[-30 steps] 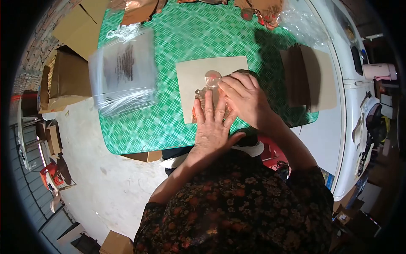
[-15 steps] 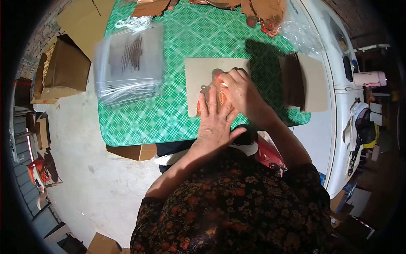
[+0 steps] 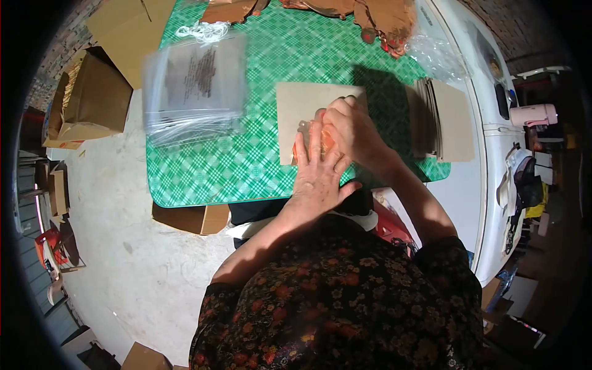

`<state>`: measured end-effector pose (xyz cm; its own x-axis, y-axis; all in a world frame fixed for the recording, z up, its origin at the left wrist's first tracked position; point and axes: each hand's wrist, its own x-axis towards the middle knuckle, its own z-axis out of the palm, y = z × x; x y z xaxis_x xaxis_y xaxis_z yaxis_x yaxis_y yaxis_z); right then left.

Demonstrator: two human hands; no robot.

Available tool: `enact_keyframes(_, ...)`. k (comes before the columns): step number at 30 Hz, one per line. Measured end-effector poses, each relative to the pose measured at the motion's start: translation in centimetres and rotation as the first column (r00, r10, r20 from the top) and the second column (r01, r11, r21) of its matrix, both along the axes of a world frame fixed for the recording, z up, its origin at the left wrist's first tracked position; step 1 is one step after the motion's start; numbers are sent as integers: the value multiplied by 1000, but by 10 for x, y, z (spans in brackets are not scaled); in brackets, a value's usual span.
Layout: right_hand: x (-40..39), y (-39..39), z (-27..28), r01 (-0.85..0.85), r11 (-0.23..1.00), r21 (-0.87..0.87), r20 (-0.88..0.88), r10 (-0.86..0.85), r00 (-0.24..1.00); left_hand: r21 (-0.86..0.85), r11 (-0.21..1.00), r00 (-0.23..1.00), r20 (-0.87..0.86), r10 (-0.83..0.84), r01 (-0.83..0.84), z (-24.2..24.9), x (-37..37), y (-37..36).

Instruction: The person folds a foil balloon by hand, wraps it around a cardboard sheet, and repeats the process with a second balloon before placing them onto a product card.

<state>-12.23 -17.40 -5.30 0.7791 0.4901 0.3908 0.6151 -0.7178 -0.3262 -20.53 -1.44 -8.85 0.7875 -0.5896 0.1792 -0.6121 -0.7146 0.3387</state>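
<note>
On the green checked worktop, our left hand spreads over a seemingly flat orange piece on cardboard; our right hand curls, whether gripping we cannot tell.

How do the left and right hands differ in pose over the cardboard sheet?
The left hand is palm down with fingers spread, while the right hand has its fingers curled. The left hand is nearer the body; the right hand is farther away. Both are bare and at the brown-and-orange piece.

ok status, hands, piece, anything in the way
Left hand spread on shiny orange-and-brown piece, over beige cardboard sheet. Right hand curled beside left, grip hidden. Hands partly block view.
</note>
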Motion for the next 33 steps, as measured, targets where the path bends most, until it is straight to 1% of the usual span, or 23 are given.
enact_keyframes(1, 0, 2, 2, -10, 1000, 8, 24, 10, 1000, 2, 1000, 1000, 20, 2, -2, -1, 0, 0)
enact_keyframes(3, -1, 0, 2, -7, 1000, 13, -28, 7, 1000, 5, 1000, 998, 55, 4, -4, -3, 0, -1)
enact_keyframes(4, -2, -1, 1, -4, 1000, 17, -55, 5, 998, 19, 1000, 999, 46, 1, -2, -2, 0, 0)
enact_keyframes(6, 1, -5, 0, -36, 999, 37, -99, 39, 994, 49, 999, 1000, 26, -8, 7, 0, -1, 0)
enact_keyframes(7, 3, -6, 1, -53, 997, 47, -117, 59, 991, 37, 999, 999, 36, -6, 5, -1, -2, 0)
enact_keyframes(8, 4, -7, 4, -73, 994, 81, -183, 87, 979, 26, 1000, 999, 51, -3, 1, -4, -3, 0)
enact_keyframes(10, 8, -11, 15, -107, 983, 150, -309, 150, 939, 26, 1000, 998, 66, 1, -3, -5, -2, -1)
enact_keyframes(13, 12, -15, 23, -130, 968, 214, -494, 222, 840, 53, 999, 998, 62, -4, 1, -5, -3, 0)
enact_keyframes(16, 23, -19, 24, -169, 961, 220, -543, 265, 797, 62, 998, 998, 65, -10, 6, -4, -3, 0)
enact_keyframes(19, 23, -17, 24, -62, 943, 327, -630, 266, 730, 78, 997, 999, 44, -11, 7, 1, -2, 1)
enact_keyframes(21, 24, -17, 13, -163, 959, 230, -439, 252, 863, 80, 997, 999, 32, -12, 9, 4, -2, 1)
enact_keyframes(22, 25, -18, 8, -204, 964, 173, -331, 252, 910, 63, 998, 999, 46, -10, 7, 4, -1, 0)
enact_keyframes(24, 27, -20, 2, -269, 963, 32, -292, 266, 919, 34, 999, 997, 73, -6, 4, 4, 0, 0)
enact_keyframes(26, 26, -18, -2, -261, 957, -124, -319, 210, 924, 46, 999, 1000, 23, -8, 7, 7, 0, 2)
enact_keyframes(27, 25, -12, -1, -227, 951, -211, -359, 140, 923, 51, 999, 1000, -2, -10, 10, 8, 0, 2)
enact_keyframes(29, 19, -3, 5, -168, 935, -311, -375, 42, 926, 23, 1000, 1000, 20, -6, 5, 4, -1, 1)
enact_keyframes(30, 15, 3, 17, -141, 935, -324, -358, 17, 934, 9, 1000, 999, 32, -3, 2, 4, 0, 1)
enact_keyframes(31, 14, 6, 23, -114, 935, -336, -339, -7, 941, 35, 999, 1000, 10, -7, 7, 5, 0, 1)
enact_keyframes(33, 18, 1, 22, -105, 962, -250, -101, 82, 992, 87, 996, 999, -33, -16, 19, 8, 0, 2)
